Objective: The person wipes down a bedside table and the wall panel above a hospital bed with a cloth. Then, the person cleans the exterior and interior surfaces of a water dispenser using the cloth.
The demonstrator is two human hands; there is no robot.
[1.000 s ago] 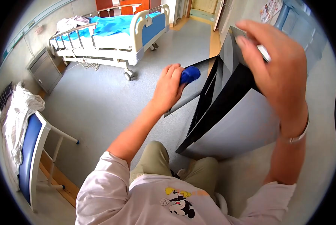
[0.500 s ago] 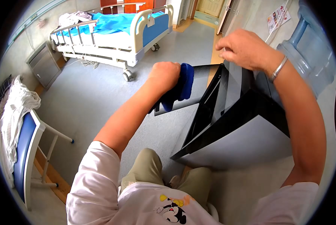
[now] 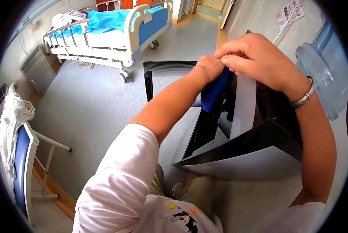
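Observation:
My left hand [image 3: 212,68] is closed on a dark blue cloth [image 3: 213,95], which hangs below it in front of the dispenser's opening. Thumb and fingers of my right hand [image 3: 255,58] are pinched together right at the left hand's fingertips. Whatever lies in that pinch is hidden or too small to name. Under both hands stands a black and grey water dispenser [image 3: 246,106]. Its dark, see-through door [image 3: 172,64] is swung out to the left, partly behind my left forearm.
A large clear blue water bottle [image 3: 325,73] is to the right of the dispenser. Ahead is a wheeled hospital bed [image 3: 150,25] with blue bedding. On the left are a blue-seated chair [image 3: 22,155] draped with white cloth and a metal bedside cabinet [image 3: 39,70].
My left hand has moved right and slightly up with the blue cloth. The right hand has come down a little to meet it. The view has shifted slightly.

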